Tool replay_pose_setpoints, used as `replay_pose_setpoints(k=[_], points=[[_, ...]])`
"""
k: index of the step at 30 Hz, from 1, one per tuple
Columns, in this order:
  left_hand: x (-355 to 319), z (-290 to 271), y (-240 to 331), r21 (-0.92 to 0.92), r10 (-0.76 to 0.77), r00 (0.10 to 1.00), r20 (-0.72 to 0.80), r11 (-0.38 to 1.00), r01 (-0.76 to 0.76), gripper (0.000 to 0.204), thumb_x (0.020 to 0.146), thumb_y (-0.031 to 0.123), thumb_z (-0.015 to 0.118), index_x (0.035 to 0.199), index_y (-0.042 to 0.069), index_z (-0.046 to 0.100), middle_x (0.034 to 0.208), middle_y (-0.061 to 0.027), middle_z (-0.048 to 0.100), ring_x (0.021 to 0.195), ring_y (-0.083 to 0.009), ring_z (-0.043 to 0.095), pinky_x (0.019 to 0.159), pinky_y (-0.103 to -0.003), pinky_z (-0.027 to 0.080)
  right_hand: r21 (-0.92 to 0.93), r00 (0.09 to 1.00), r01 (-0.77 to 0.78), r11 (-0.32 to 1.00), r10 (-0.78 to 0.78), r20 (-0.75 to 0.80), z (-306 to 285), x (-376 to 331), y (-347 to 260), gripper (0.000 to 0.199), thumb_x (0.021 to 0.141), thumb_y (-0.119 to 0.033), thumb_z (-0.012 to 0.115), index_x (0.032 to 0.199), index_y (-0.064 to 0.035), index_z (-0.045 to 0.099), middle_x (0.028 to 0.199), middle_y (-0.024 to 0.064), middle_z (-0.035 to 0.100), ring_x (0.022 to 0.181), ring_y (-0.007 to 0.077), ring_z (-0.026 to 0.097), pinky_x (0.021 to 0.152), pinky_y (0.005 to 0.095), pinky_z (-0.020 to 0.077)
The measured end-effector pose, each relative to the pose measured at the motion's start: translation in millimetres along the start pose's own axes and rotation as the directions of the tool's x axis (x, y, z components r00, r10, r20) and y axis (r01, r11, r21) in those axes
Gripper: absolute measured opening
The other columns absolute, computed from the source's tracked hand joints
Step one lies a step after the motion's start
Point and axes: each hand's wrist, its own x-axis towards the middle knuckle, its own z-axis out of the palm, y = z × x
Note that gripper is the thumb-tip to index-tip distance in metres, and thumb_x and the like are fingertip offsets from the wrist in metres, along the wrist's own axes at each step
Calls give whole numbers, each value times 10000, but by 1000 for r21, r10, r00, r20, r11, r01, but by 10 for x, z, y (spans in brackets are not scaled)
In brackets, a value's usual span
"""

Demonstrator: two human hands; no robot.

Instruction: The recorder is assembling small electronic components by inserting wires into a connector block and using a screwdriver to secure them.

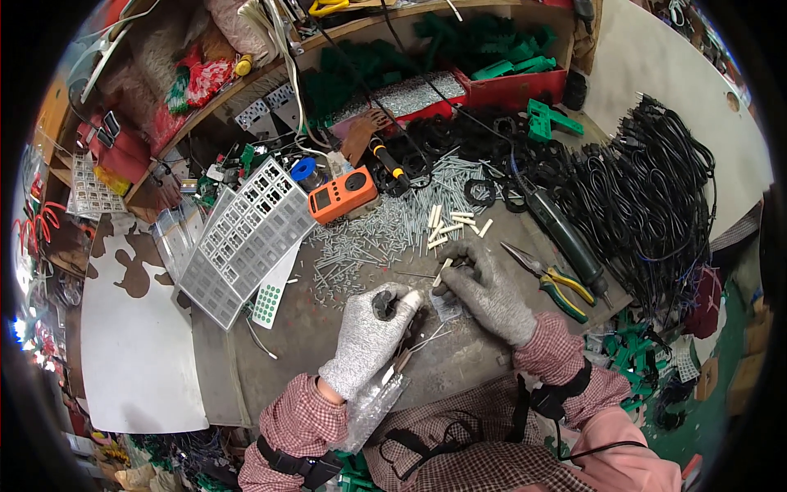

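Note:
My left hand (pixel 373 328), in a light grey knit glove, is closed, thumb and forefinger together; what it holds, if anything, is too small to make out. My right hand (pixel 492 297), in a darker grey glove, pinches a short cream-coloured stick (pixel 443 271) between its fingertips. A small clear plastic bag (pixel 448 307) lies under the right fingers. Just below the hands are thin pale wire ends (pixel 432 337). Several more cream sticks (pixel 437 227) rest on a heap of silver screws (pixel 361 250) beyond my hands.
Pliers (pixel 566 289) with yellow-green handles and a dark power screwdriver (pixel 566 238) lie at right, beside bundled black power cords (pixel 648 180). An orange meter (pixel 343 195) and a grey parts sheet (pixel 246 246) are at left. Behind stand red bins (pixel 520 88) with green parts.

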Motion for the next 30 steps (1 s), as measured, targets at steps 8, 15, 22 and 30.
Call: replay_pose_setpoints(k=[8,15,22,30], points=[[21,21,-19,-382,-183,978,102,900,208,191,989,171,666,1018,-17,678,779,-31,682,595,-60,599,559,-231,492,304,975,184,935,-135,-174,286,2,223,265,1031,-125,557,1237,24,483,1097,113,586,942,145,649,800,282,578],[-83,32,-27,-291,-213,973,93,928,231,204,944,195,740,987,-2,711,758,-20,676,618,-52,606,554,-214,469,432,991,99,896,-48,-126,348,17,304,262,1029,-94,547,1255,10,463,1093,101,587,997,146,653,848,279,577],[11,7,-42,-395,-280,955,102,869,297,433,1039,365,587,871,-16,706,662,-16,648,537,-65,559,483,-273,435,349,983,161,923,-118,-140,347,33,302,251,1023,-58,544,1252,1,461,1144,100,580,1008,160,655,885,303,569],[-50,12,0,26,-114,991,75,993,112,294,1005,259,637,1026,-27,700,767,-80,659,762,-91,567,703,-315,490,450,991,121,885,-78,-113,377,29,242,247,1021,-45,524,1250,17,455,1147,115,590,1030,167,645,919,303,555]])
